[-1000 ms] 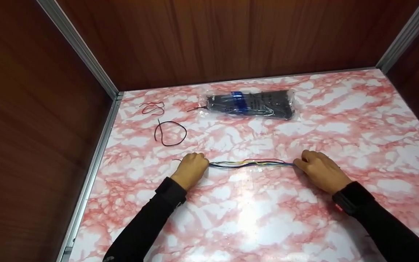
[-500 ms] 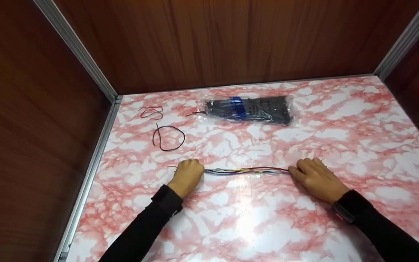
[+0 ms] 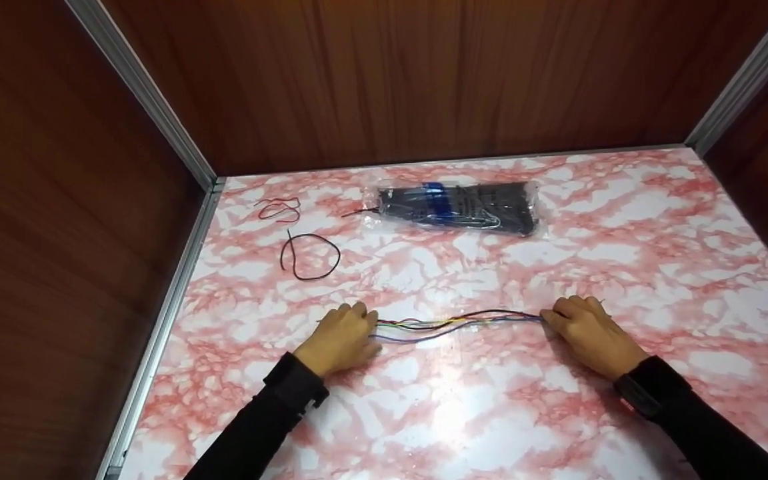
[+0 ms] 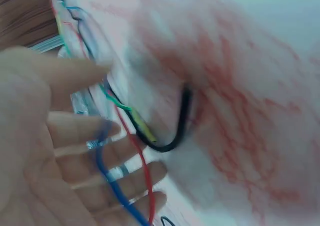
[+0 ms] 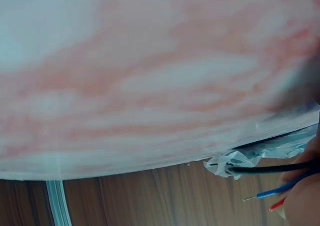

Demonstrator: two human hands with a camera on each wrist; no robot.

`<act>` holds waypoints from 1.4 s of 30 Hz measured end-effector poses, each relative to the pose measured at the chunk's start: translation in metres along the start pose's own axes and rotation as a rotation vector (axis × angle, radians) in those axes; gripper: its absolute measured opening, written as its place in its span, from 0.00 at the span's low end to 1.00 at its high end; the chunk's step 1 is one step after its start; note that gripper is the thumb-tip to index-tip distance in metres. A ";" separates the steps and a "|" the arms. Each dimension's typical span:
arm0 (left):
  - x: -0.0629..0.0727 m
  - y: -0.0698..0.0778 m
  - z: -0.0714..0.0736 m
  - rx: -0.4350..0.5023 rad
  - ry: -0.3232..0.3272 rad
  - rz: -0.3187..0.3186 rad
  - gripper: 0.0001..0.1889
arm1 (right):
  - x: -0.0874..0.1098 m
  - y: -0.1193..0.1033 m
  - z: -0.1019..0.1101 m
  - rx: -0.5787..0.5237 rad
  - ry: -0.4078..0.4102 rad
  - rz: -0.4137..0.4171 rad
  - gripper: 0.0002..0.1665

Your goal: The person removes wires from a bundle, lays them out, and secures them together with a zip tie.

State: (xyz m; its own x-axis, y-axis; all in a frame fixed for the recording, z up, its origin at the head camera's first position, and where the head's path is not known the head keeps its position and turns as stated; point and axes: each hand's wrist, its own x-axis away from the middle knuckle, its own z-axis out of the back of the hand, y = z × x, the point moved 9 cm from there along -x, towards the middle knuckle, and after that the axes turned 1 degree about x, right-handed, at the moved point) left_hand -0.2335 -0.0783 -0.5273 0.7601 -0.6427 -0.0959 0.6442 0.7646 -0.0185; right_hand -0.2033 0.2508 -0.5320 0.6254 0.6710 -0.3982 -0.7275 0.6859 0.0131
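In the head view several thin coloured electrical wires (image 3: 454,322) stretch between two hands over the marbled table (image 3: 477,413). My right hand (image 3: 591,337) pinches their right end between thumb and fingers. Past that grip, in the right wrist view, the black wire end (image 5: 270,169), a blue wire end (image 5: 280,190) with a bare metal tip and a red wire end (image 5: 276,204) stick out. At the left end my left hand (image 3: 341,340) has its fingers loosened. The left wrist view shows a blue wire (image 4: 111,181) and a red wire (image 4: 145,173) lying loosely across these fingers.
A clear plastic bag (image 3: 484,207) of black strips with a blue band lies at the back. Left of it are a looped black wire (image 3: 338,257) and a crumpled red wire (image 3: 281,219). Brown wood panels (image 3: 451,80) bound the table.
The left hand has loosened from a closed grip, and the wires have spread apart near it, the blue one sagging toward me. The right hand keeps its pinch.
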 end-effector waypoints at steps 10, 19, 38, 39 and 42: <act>-0.010 -0.008 0.000 -0.039 0.046 -0.071 0.09 | -0.003 -0.001 0.001 -0.008 0.027 0.059 0.10; -0.013 -0.009 -0.004 -0.329 0.105 -0.295 0.08 | -0.016 -0.008 -0.008 0.128 -0.050 0.168 0.03; -0.022 -0.107 0.021 0.338 0.010 0.253 0.12 | -0.016 -0.003 0.000 0.007 -0.050 0.014 0.19; -0.023 -0.115 0.018 0.298 0.012 0.298 0.09 | -0.018 -0.004 0.000 -0.006 -0.057 0.013 0.20; -0.021 -0.132 0.003 0.162 -0.051 0.366 0.04 | -0.023 -0.011 0.002 -0.050 -0.070 0.014 0.23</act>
State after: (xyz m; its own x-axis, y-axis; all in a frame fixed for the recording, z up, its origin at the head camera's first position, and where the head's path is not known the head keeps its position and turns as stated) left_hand -0.3341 -0.1657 -0.5196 0.9423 -0.3344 -0.0173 0.3325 0.9286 0.1650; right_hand -0.2097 0.2282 -0.5214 0.6324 0.6995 -0.3328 -0.7481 0.6629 -0.0282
